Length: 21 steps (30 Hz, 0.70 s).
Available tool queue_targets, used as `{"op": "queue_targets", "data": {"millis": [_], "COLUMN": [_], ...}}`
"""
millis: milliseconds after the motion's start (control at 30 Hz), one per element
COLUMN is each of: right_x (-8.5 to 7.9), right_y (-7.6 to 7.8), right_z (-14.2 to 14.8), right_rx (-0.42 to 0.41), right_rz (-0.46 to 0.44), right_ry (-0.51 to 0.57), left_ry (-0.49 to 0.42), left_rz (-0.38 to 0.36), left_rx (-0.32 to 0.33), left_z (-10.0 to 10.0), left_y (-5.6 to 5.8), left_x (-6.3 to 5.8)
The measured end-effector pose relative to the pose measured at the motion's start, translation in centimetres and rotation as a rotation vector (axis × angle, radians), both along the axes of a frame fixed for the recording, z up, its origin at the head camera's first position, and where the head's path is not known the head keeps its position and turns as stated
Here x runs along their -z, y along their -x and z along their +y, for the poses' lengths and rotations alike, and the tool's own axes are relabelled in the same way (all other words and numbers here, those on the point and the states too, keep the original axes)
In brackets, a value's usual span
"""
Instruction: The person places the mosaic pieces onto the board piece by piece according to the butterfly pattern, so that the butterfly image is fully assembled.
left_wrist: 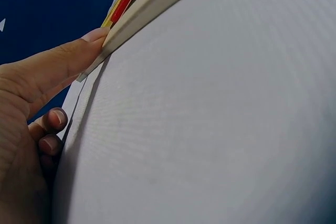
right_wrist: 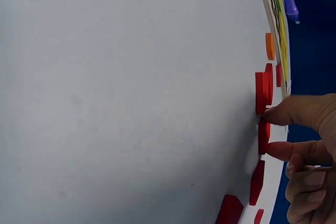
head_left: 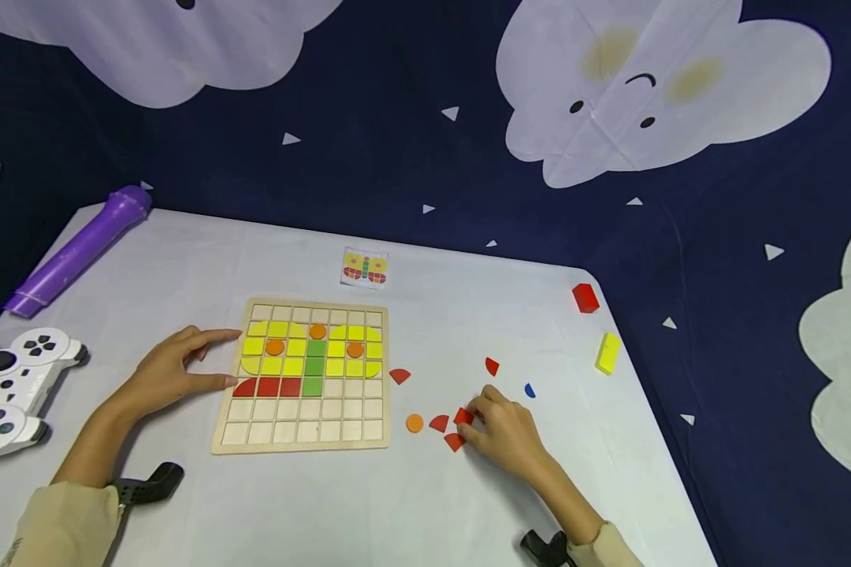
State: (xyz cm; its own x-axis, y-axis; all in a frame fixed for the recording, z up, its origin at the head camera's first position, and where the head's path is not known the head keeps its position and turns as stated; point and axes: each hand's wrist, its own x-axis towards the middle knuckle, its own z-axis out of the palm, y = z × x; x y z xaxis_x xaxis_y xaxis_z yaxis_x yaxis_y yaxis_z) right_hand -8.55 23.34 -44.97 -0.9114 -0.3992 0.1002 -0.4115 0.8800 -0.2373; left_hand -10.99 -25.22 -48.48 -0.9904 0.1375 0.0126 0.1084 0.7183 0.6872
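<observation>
A wooden grid board [head_left: 301, 447] lies on the white table, filled in its upper rows with yellow, orange, green and red tiles. My left hand [head_left: 173, 366] touches the board's left edge with thumb and forefinger spread apart; the thumb [left_wrist: 86, 48] rests at the rim in the left wrist view. To the right of the board, my right hand [head_left: 507, 433] pinches a red square tile [head_left: 462, 416], also seen as a red tile [right_wrist: 264, 136] between thumb and forefinger. Close by lie red quarter-circle tiles [head_left: 439, 424] and an orange round tile [head_left: 414, 424].
A butterfly pattern card [head_left: 365, 268] lies behind the board. At the left are a purple microphone-shaped object [head_left: 81, 250] and a white game controller [head_left: 24, 390]. A red block [head_left: 585, 298], a yellow block [head_left: 607, 353] and a blue half-round tile [head_left: 529, 390] lie right.
</observation>
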Motion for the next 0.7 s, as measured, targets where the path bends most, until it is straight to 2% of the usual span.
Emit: {"op": "queue_targets", "data": {"millis": [267, 433, 700], "right_x": [-0.2, -0.8, -1.6], "right_y": [1.0, 1.8, 3.2], "right_z": [-1.1, -2.8, -6.8], "right_rx": [-0.057, -0.128, -0.225], "right_rz": [0.055, 0.085, 0.049], "right_ry": [0.033, 0.050, 0.001], "left_ry": [-0.005, -0.008, -0.007], "left_rz": [0.014, 0.016, 0.013], "left_rx": [0.001, 0.001, 0.000], "left_z": [-0.1, -0.1, -0.1], "left_y": [0.0, 0.0, 0.0], "left_x": [0.1, 0.1, 0.1]}}
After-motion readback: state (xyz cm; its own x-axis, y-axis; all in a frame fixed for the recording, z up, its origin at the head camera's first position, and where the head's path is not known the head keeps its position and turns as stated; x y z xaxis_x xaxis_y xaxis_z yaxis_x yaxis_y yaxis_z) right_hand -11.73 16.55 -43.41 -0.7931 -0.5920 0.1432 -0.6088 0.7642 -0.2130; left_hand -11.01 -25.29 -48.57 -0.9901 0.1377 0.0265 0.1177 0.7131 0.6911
